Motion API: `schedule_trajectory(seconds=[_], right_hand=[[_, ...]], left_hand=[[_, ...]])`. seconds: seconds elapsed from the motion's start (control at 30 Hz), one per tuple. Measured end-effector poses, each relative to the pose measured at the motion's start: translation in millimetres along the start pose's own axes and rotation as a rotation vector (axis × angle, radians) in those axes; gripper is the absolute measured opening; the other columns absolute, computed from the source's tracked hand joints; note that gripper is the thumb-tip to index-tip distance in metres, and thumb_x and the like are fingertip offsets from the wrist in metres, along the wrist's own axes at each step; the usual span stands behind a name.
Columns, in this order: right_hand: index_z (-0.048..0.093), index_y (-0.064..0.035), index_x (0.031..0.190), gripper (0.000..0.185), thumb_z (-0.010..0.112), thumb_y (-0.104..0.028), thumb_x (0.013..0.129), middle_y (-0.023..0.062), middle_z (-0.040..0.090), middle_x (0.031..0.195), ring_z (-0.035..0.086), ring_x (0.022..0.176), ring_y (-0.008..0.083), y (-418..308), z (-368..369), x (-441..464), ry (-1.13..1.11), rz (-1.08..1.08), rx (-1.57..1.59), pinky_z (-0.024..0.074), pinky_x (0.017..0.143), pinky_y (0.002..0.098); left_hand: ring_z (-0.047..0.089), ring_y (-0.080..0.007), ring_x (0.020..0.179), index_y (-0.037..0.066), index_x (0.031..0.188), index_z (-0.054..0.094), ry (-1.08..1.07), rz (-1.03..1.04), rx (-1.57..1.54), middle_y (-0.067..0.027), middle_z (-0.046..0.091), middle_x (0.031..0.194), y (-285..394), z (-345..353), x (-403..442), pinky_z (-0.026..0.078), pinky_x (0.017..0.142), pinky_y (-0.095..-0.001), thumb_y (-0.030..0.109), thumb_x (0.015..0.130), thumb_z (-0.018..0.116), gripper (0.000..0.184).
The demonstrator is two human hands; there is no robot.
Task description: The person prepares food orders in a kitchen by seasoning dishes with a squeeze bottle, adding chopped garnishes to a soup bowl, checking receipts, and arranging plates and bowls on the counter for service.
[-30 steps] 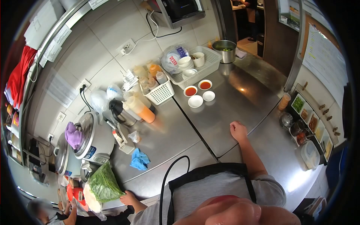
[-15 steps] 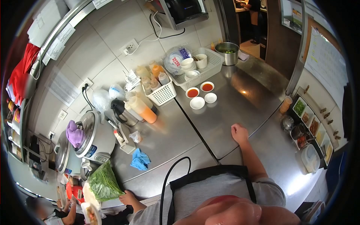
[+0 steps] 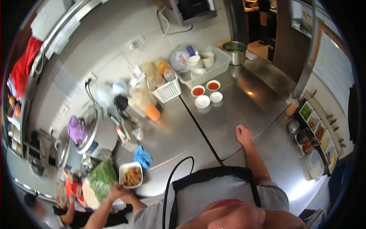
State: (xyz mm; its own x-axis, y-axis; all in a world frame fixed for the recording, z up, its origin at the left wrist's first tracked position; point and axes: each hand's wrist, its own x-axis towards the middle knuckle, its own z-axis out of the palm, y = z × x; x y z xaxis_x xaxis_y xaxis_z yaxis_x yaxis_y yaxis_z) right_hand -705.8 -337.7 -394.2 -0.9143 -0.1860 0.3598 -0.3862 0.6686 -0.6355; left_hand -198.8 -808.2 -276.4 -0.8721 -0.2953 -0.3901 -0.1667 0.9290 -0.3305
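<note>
My right hand [image 3: 244,134] rests on the steel counter [image 3: 225,122] with its fingers curled in, and nothing shows in it. At the lower left, my left hand [image 3: 125,194] is blurred and partly covered by another person's hand [image 3: 115,189], so its fingers are hidden. That person's hand is at the near left edge of a white bowl of cooked food [image 3: 131,176]. Just left of the hands lies a clear bag of green leaves [image 3: 102,179]. A crumpled blue cloth or glove [image 3: 142,157] lies beyond the bowl.
Two white dishes of red sauce [image 3: 198,91] stand beside two plain white dishes [image 3: 202,101]. Behind are a squeeze-bottle basket [image 3: 166,92], a grey crockery basket [image 3: 217,66] and a metal pot [image 3: 234,52]. Rice cookers [image 3: 97,133] stand left; topping containers [image 3: 320,131] stand right.
Another person's arm has come in from the lower left, and the white food bowl has moved right, to beside the leaf bag. My right hand stays put; the view has shifted slightly.
</note>
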Motion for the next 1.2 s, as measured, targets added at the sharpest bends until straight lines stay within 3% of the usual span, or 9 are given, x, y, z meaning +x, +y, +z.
schedule_trajectory(seconds=[0.03, 0.13, 0.27, 0.3, 0.5, 0.63, 0.77, 0.97, 1.2], right_hand=[[0.055, -0.0122, 0.075, 0.009, 0.05, -0.018, 0.071, 0.0067, 0.057, 0.075, 0.055, 0.068, 0.0279, 3.3, 1.5, -2.1, -0.032, -0.005, -0.016, 0.0437, 0.059, 0.0365], [0.056, -0.0119, 0.078, 0.012, 0.048, -0.02, 0.074, 0.0081, 0.057, 0.075, 0.055, 0.069, 0.028, -0.1, 0.2, -0.2, -0.084, 0.022, -0.033, 0.044, 0.06, 0.0363], [0.057, -0.01, 0.082, 0.015, 0.049, -0.023, 0.076, 0.0093, 0.058, 0.08, 0.056, 0.073, 0.0248, -8.8, -0.3, -1.4, -0.128, 0.026, -0.074, 0.0438, 0.064, 0.0328], [0.057, -0.0097, 0.082, 0.016, 0.049, -0.022, 0.076, 0.0087, 0.058, 0.08, 0.056, 0.072, 0.0242, -4.2, 4.0, -0.7, -0.137, 0.0, -0.063, 0.0437, 0.064, 0.0325], [0.057, -0.0087, 0.083, 0.017, 0.049, -0.022, 0.076, 0.0066, 0.058, 0.077, 0.056, 0.07, 0.0217, 6.1, 7.3, 0.6, -0.161, -0.058, -0.062, 0.0435, 0.064, 0.0312], [0.057, -0.0094, 0.082, 0.016, 0.049, -0.022, 0.076, 0.0073, 0.058, 0.078, 0.056, 0.07, 0.0231, 3.5, 6.9, 0.9, -0.165, -0.051, -0.098, 0.0436, 0.063, 0.032], [0.057, -0.0109, 0.083, 0.015, 0.048, -0.022, 0.075, 0.0084, 0.057, 0.078, 0.056, 0.07, 0.0252, 6.1, 6.2, 0.8, -0.123, -0.091, -0.134, 0.0438, 0.062, 0.0339], [0.056, -0.0125, 0.08, 0.012, 0.049, -0.02, 0.074, 0.0081, 0.056, 0.076, 0.056, 0.068, 0.0258, 2.7, 3.0, -2.9, -0.117, -0.011, -0.107, 0.0439, 0.059, 0.0351], [0.056, -0.0119, 0.075, 0.008, 0.051, -0.017, 0.07, 0.0077, 0.057, 0.075, 0.055, 0.066, 0.0272, -0.6, 1.1, -3.6, -0.006, -0.049, -0.048, 0.044, 0.058, 0.0354]], left_hand=[[0.058, -0.0297, 0.07, 0.012, 0.083, 0.06, -0.085, 0.138, 0.182, -0.0142, 0.059, 0.084, -19.6, 42.6, 8.6, 0.046, 0.066, -0.0381, 0.035, 0.074, 0.049, 0.027], [0.052, -0.0289, 0.092, 0.012, 0.105, 0.052, 0.887, -0.958, -0.04, -0.0139, 0.051, 0.107, 80.2, 39.6, 55.4, 0.041, 0.078, -0.0391, 0.036, 0.075, 0.046, 0.039], [0.051, -0.0297, 0.094, 0.011, 0.105, 0.052, 0.438, -1.61, -0.791, -0.012, 0.052, 0.106, 107.1, -8.5, 39.3, 0.041, 0.076, -0.04, 0.04, 0.072, 0.049, 0.044], [0.052, -0.0319, 0.091, 0.008, 0.099, 0.054, 0.804, -1.452, -0.5, -0.0147, 0.054, 0.099, 95.4, 58.2, 40.6, 0.042, 0.075, -0.041, 0.043, 0.066, 0.054, 0.048], [0.044, -0.035, 0.093, -0.003, 0.093, 0.051, 0.701, -1.901, -0.712, -0.0231, 0.047, 0.098, 102.5, 52.8, 55.3, 0.035, 0.08, -0.042, 0.039, 0.066, 0.054, 0.05], [0.052, -0.0215, 0.065, 0.001, 0.091, 0.05, 1.044, -1.402, -1.62, -0.0106, 0.051, 0.072, 91.3, 70.3, 71.6, 0.042, 0.057, -0.034, 0.039, 0.078, 0.043, 0.04], [0.037, -0.0123, 0.035, 0.007, 0.083, 0.049, 0.813, -1.172, -2.071, -0.0035, 0.046, 0.055, 67.9, 53.3, 77.6, 0.027, 0.031, -0.0229, 0.044, 0.082, 0.034, 0.04], [0.054, -0.0201, 0.084, 0.008, 0.108, 0.046, 0.928, -0.843, -2.219, -0.007, 0.052, 0.1, 49.9, 74.3, 95.2, 0.046, 0.065, -0.0319, 0.034, 0.083, 0.038, 0.037], [0.041, -0.0116, 0.036, 0.005, 0.088, 0.05, 0.677, -1.109, -1.917, -0.0036, 0.05, 0.06, 49.0, 59.5, 89.1, 0.027, 0.028, -0.0219, 0.037, 0.083, 0.034, 0.036]])
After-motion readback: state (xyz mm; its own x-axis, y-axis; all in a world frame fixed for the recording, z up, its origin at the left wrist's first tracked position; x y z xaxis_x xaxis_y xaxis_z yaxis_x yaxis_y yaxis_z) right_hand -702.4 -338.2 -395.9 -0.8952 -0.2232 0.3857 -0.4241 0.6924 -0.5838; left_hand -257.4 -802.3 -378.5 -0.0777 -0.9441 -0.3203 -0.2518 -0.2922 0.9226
